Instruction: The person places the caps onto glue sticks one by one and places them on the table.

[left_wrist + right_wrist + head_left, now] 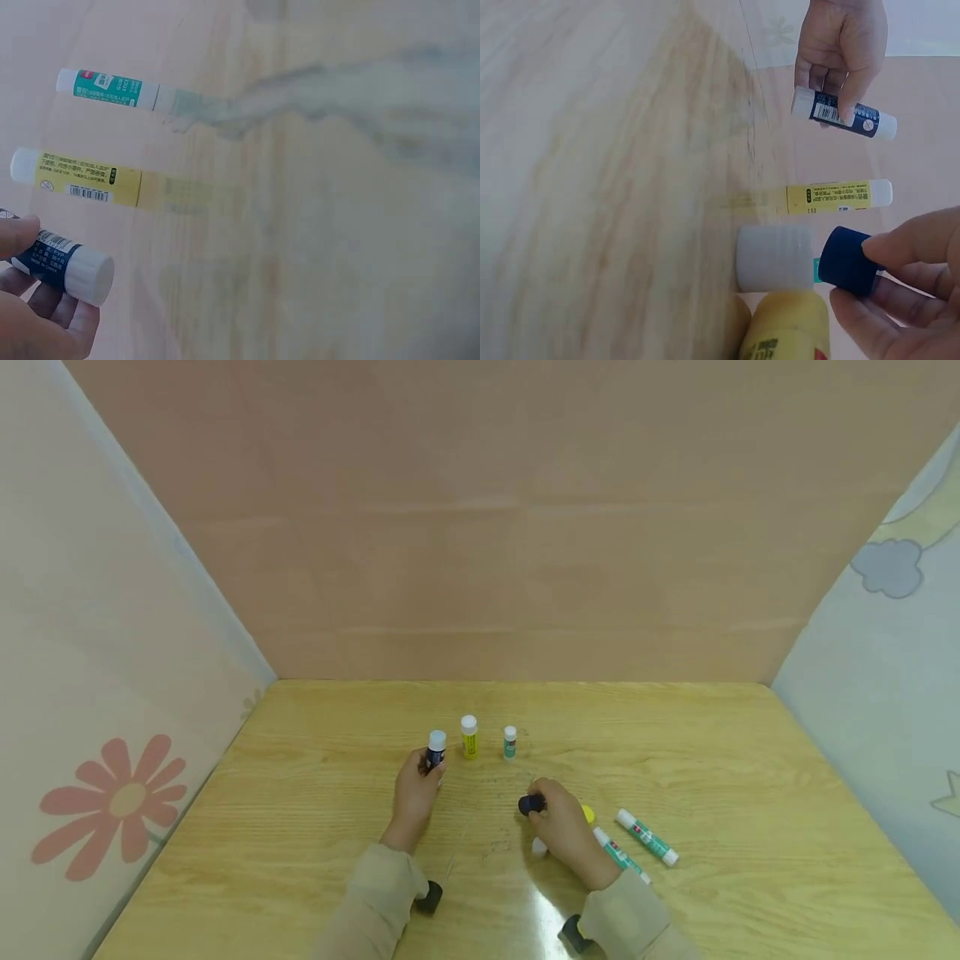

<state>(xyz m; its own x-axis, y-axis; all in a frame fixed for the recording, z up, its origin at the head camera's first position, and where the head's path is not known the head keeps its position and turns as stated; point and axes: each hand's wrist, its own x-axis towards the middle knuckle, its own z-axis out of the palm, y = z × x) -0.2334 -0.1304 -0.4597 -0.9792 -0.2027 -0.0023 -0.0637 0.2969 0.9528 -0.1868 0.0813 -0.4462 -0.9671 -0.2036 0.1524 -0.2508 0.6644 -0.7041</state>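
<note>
My left hand grips a dark blue glue stick, its white end up in the head view. It looks lifted off the table in the left wrist view. Between thumb and fingers, my right hand pinches a dark blue cap. A yellow glue stick with a white top stands upright just beyond the left hand. To its right a smaller green glue stick also stands. A white cap sits beside the right hand, near a yellow object that the hand partly covers in the head view.
Two green-and-white glue sticks lie on the wooden table right of the right hand, one glue stick farther out and another glue stick close to the wrist. A brown backdrop rises behind the table, with printed panels at both sides.
</note>
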